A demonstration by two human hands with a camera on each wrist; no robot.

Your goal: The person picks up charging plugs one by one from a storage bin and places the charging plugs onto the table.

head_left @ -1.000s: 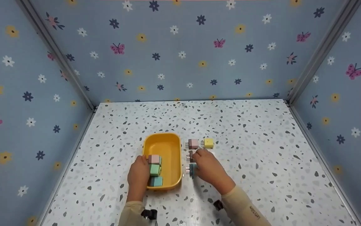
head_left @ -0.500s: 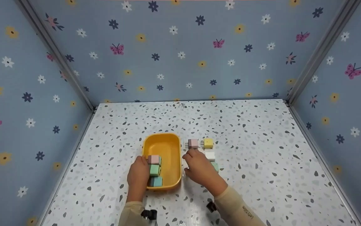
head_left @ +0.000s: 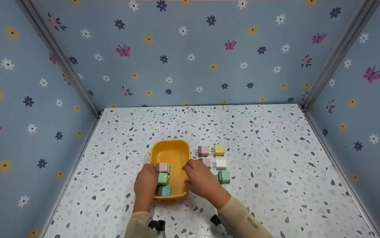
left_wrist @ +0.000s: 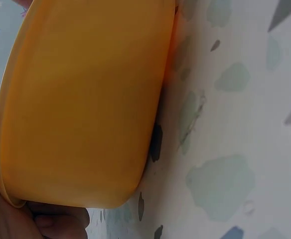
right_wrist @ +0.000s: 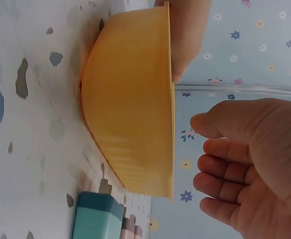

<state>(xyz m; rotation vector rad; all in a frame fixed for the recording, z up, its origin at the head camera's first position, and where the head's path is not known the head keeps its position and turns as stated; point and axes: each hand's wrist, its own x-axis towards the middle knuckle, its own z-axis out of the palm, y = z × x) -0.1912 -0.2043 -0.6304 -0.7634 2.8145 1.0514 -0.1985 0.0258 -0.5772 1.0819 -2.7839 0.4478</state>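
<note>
My left hand (head_left: 145, 185) grips the left rim of a yellow plastic tub (head_left: 178, 148); in the left wrist view its curled fingers (left_wrist: 63, 226) show under the rim. Inside the tub, along that side, lie a pink charger plug (head_left: 162, 167), a green one (head_left: 163, 178) and a blue one (head_left: 165, 190). Over the tub's right rim hovers my right hand (head_left: 203, 178). Seen in the right wrist view, its fingers (right_wrist: 225, 186) are loosely bent with nothing between them. A teal charger plug (right_wrist: 98, 214) on the table beneath is hidden from the head view.
Right of the tub, more charger plugs lie in rows on the speckled table (head_left: 269, 185): two pink (head_left: 203, 151), a yellow (head_left: 219, 150), a white (head_left: 221, 164) and a green (head_left: 224, 177). Flower-patterned walls (head_left: 190, 49) enclose the back and sides.
My right hand has moved left from above the charger plugs to the tub's right rim, uncovering the white and green plugs. The left hand and the tub have stayed in place.
</note>
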